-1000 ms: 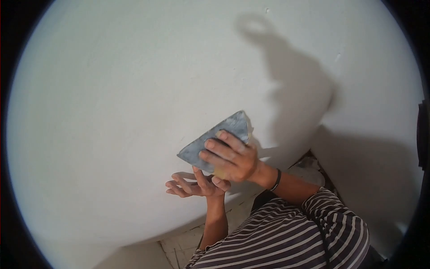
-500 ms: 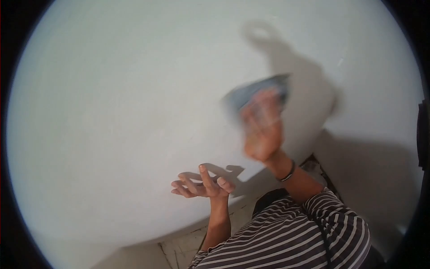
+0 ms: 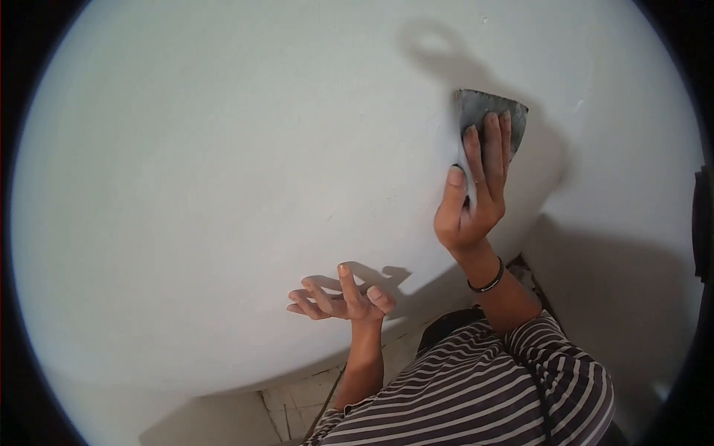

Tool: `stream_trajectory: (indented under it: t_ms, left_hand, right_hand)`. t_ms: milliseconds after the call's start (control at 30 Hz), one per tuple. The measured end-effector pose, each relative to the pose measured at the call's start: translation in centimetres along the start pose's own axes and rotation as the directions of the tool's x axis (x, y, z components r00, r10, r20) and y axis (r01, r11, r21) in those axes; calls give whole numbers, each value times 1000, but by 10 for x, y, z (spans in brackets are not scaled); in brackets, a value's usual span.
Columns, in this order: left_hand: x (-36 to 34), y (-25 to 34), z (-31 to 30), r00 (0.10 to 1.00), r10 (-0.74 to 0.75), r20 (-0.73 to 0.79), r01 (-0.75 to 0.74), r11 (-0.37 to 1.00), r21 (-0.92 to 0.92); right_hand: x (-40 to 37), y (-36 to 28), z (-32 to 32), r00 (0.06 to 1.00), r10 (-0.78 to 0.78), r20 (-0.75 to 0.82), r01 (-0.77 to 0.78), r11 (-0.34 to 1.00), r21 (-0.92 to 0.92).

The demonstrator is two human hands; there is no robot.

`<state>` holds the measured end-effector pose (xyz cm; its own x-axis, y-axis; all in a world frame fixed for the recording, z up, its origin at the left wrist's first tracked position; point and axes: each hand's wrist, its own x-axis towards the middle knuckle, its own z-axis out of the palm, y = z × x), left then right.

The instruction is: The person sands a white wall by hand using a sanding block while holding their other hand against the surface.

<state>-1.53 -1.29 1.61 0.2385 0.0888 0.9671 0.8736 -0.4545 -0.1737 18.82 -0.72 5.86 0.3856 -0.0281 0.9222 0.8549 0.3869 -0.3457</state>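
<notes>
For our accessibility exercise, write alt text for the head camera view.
A right hand presses grey sandpaper flat against a white wall. The left hand is open, palm up, lower down near the wall.

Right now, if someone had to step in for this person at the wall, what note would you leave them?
Right hand: pressing a grey sanding sheet flat on the white wall, fingers spread over it and thumb at its edge, high up beside a shadow.
Left hand: open and holding nothing, fingers spread, lower down close to the wall; I cannot tell if it touches.
Done: unclear; the wall looks evenly white, with no visible line between rubbed and unrubbed parts.
Left: probably more of the wall around and below the sheet, but feel the surface to judge.
</notes>
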Motion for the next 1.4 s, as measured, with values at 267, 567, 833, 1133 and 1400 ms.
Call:
stream_trajectory:
  t_ms: [267, 567, 833, 1133, 1400]
  left_hand:
    - [1, -1, 4, 1000, 1, -11, -2, 1000, -25]
    - [2, 1, 7, 1000, -14, -18, 13, 999, -42]
    - [3, -3, 2, 1000, -13, 4, 13, 1000, -7]
    - [3, -3, 5, 1000, -8, -14, 8, 1000, -13]
    - [-3, -3, 8, 999, -30, -33, 29, 999, -33]
  right_hand:
    - [-25, -24, -3, 940, -189, 283, 164, 980, 109]
    - [-45, -38, 6, 968, -87, 236, 50, 986, 156]
    - [5, -4, 2, 999, -44, 30, 45, 998, -47]
    - [-8, -6, 4, 972, -193, 135, 181, 979, 98]
    - [-56, -50, 4, 938, -139, 318, 80, 978, 191]
